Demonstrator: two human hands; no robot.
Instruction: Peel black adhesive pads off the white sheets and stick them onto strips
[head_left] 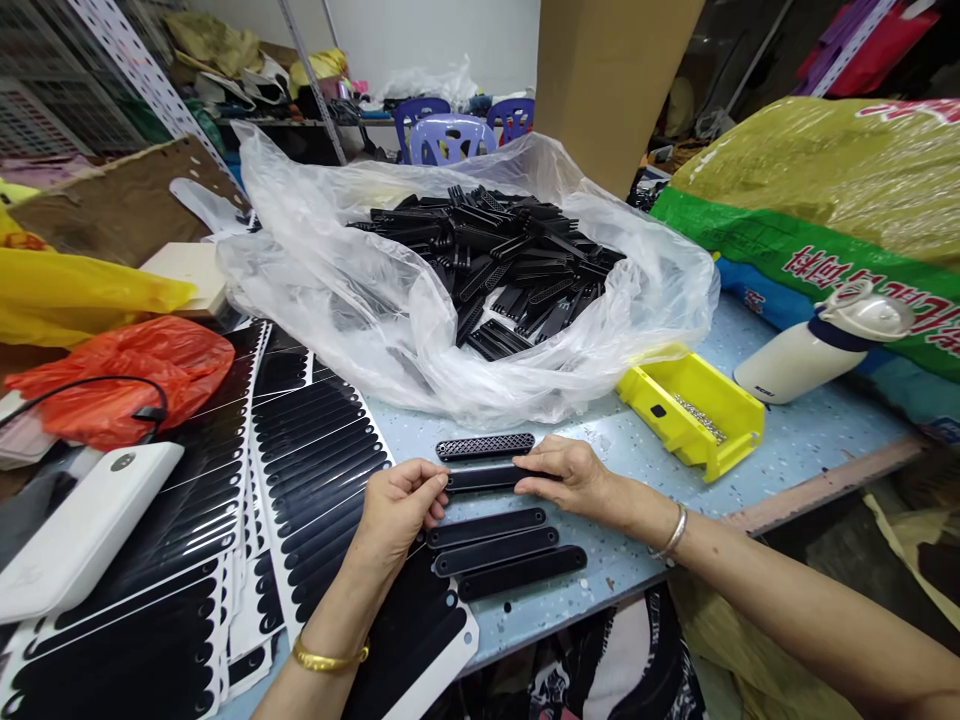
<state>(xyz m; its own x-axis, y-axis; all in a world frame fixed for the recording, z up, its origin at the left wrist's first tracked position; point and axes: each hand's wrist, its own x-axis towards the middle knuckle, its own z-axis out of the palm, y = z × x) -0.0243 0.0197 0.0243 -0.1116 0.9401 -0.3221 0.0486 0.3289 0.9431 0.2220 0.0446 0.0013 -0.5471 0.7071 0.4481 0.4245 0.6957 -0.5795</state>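
Observation:
Several long black plastic strips lie in a row on the table in front of me. My left hand (401, 505) pinches the left end of one black strip (484, 478), and my right hand (566, 475) lies with its fingers pressed on the strip's right end. A perforated strip (485, 445) sits just beyond it. Three more black strips (499, 548) lie nearer to me. Sheets of black oblong stickers (315, 470) are spread under and left of my left wrist.
A clear plastic bag (330, 290) holds a heap of black strips (502, 265). A yellow bin (690, 410) and a white bottle (810, 350) stand at the right, with a large sack (825, 190) behind. A white power bank (82, 525) and an orange bag (135, 375) lie at the left.

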